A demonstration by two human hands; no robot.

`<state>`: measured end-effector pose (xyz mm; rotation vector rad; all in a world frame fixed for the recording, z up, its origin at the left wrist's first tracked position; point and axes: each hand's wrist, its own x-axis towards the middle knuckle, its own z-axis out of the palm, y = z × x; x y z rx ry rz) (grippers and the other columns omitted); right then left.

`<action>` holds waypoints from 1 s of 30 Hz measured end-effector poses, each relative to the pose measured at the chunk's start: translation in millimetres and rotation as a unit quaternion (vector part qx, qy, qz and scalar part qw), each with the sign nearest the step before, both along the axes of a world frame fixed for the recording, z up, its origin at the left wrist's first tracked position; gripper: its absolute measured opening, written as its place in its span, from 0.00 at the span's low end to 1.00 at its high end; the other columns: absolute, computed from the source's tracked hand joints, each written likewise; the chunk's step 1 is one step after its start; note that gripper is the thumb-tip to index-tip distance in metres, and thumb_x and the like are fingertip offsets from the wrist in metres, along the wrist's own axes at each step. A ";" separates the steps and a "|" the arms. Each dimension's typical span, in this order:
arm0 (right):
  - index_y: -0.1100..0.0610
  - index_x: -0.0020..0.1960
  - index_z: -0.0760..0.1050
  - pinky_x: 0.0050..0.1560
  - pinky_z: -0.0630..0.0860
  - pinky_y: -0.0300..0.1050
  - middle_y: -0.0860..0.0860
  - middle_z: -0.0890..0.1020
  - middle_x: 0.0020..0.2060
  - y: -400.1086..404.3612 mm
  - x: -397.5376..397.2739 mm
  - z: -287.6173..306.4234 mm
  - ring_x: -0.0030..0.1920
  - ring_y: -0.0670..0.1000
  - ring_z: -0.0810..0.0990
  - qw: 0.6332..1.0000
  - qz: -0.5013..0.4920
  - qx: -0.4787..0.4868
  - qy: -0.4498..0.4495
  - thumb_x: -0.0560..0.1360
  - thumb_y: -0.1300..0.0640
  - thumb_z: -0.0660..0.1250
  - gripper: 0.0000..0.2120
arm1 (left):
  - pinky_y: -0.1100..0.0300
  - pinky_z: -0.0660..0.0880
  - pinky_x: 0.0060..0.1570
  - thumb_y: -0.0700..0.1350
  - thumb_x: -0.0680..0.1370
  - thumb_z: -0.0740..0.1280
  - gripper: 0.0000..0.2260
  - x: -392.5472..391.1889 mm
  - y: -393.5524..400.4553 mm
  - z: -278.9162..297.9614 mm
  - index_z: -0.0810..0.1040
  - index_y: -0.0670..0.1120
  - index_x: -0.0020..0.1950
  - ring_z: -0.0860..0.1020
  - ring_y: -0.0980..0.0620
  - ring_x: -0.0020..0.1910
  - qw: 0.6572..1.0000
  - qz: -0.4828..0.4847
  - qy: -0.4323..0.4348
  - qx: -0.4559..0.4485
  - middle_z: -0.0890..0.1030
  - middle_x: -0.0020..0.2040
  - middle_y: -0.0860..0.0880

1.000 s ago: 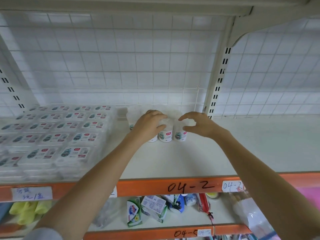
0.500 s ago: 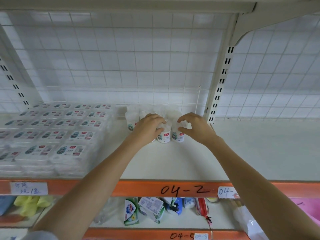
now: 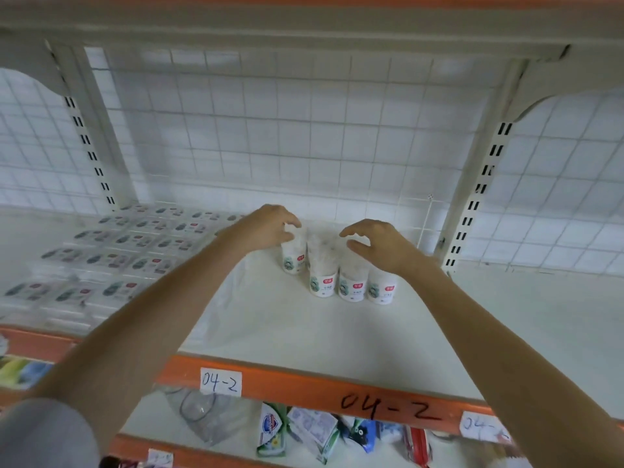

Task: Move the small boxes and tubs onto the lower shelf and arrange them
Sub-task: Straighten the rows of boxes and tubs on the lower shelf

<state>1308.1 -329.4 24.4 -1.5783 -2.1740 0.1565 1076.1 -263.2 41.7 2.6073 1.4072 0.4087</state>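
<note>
Lifted off the upright tubs (image 3: pixel 341 271), your right hand (image 3: pixel 378 246) hovers spread just above them, while your left hand (image 3: pixel 270 228) grips the rear-left tub.

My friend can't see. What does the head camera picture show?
Two bare hands reach over a cluster of small white tubs on a white shelf: the left hand touches the back tub, the right hand hovers with fingers spread. Flat packs lie in rows on the left.

White tubs (image 3: pixel 323 282), orange shelf edge (image 3: pixel 304 383)
</note>
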 end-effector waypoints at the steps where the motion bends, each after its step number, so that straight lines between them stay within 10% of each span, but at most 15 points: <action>1: 0.53 0.61 0.75 0.62 0.65 0.42 0.52 0.76 0.62 7.1 -7.6 -0.7 0.62 0.52 0.72 1.000 0.000 -0.016 -0.005 0.78 0.56 0.60 0.13 | 0.54 0.69 0.59 0.42 0.76 0.66 0.15 0.3 3.8 -6.3 0.76 0.46 0.62 0.74 0.46 0.58 1.000 -0.005 0.013 -0.010 0.75 0.59 0.44; 17: 0.55 0.63 0.74 0.64 0.67 0.46 0.52 0.74 0.63 32.6 -51.2 -12.7 0.62 0.52 0.71 0.993 -0.036 -0.116 -0.009 0.80 0.53 0.55 0.16 | 0.56 0.69 0.56 0.44 0.75 0.67 0.16 -4.0 37.2 -37.1 0.74 0.48 0.63 0.73 0.48 0.59 0.997 -0.067 0.032 0.033 0.75 0.59 0.46; 30: 0.55 0.58 0.77 0.51 0.62 0.21 0.47 0.78 0.56 -27.5 -80.6 -0.7 0.54 0.42 0.73 0.988 0.064 0.002 0.144 0.78 0.56 0.60 0.11 | 0.62 0.68 0.56 0.46 0.76 0.67 0.11 -82.8 -26.9 4.4 0.77 0.48 0.59 0.72 0.58 0.53 0.986 -0.021 -0.147 0.082 0.75 0.54 0.55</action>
